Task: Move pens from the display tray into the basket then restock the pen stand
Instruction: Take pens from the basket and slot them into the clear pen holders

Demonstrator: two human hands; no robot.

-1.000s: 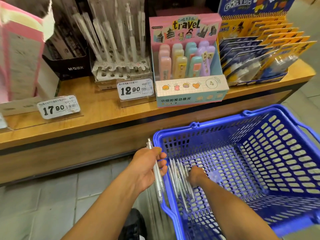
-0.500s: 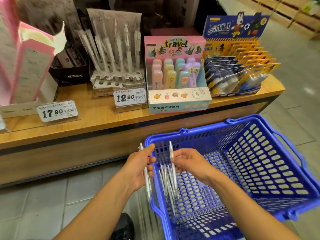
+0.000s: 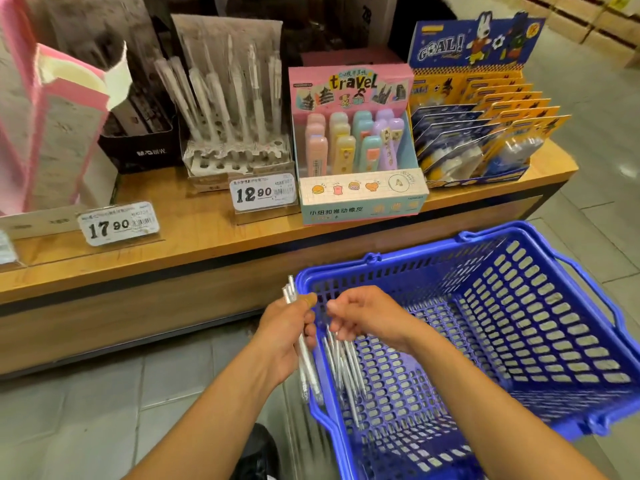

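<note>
Head: two hands [image 3: 287, 337], one basket [image 3: 519, 258].

clear pens [image 3: 341, 365] lie bundled in the blue basket's [image 3: 540, 344] near-left corner; pen stand [image 3: 235, 157] half-filled.

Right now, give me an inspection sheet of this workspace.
Surface: wooden shelf with displays; tiled floor below.
Job's things: white pen stand, several holes unfilled; blue basket with loose pens at its near-left corner.
Clutter: travel eraser box, GOAL card display, price tags 12.90 and 17.90.
Hands: left hand grips a bundle of pens; right hand curled beside it, contents unclear.
Cables: nothing seen.
Surroundings: shop aisle.
</note>
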